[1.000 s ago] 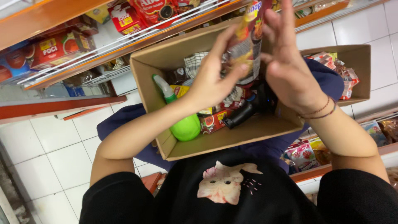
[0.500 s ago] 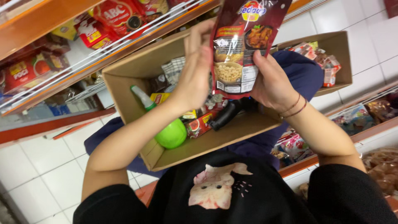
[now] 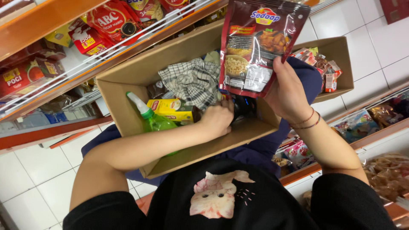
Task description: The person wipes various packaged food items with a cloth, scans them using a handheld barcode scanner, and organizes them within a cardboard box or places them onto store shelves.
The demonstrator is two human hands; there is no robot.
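Dark red pouch (image 3: 260, 44), a flat printed sachet with pictures of cooked food on its face: I see it raised above the far right corner of the cardboard box (image 3: 128, 91), toward one o'clock from the middle of the view. I judge it light and floppy, a filled foil or plastic pack with a glossy skin that could slide under a loose pinch. It stands upright without drooping, so the contents give it some body. The sealed edges look like the safest place to take it; the middle would crease.

My right hand (image 3: 289, 91) has it by the lower right corner, thumb laid up the front edge, the other fingers hidden behind the pack. That hand is closed on the pouch only as far as the pack's thinness needs, a narrow pinch rather than a fist.

My left hand (image 3: 218, 118) is down inside the box at about five o'clock from the checked cloth (image 3: 194, 81), fingers curled over something dark there. I cannot tell whether it grips that thing or just rests on it.

Inside the box, at nine o'clock from the left hand, lie a yellow carton (image 3: 170, 108) and a green spray bottle (image 3: 153, 121) with a white nozzle. Shelves of red packets (image 3: 110, 23) run along eleven o'clock.
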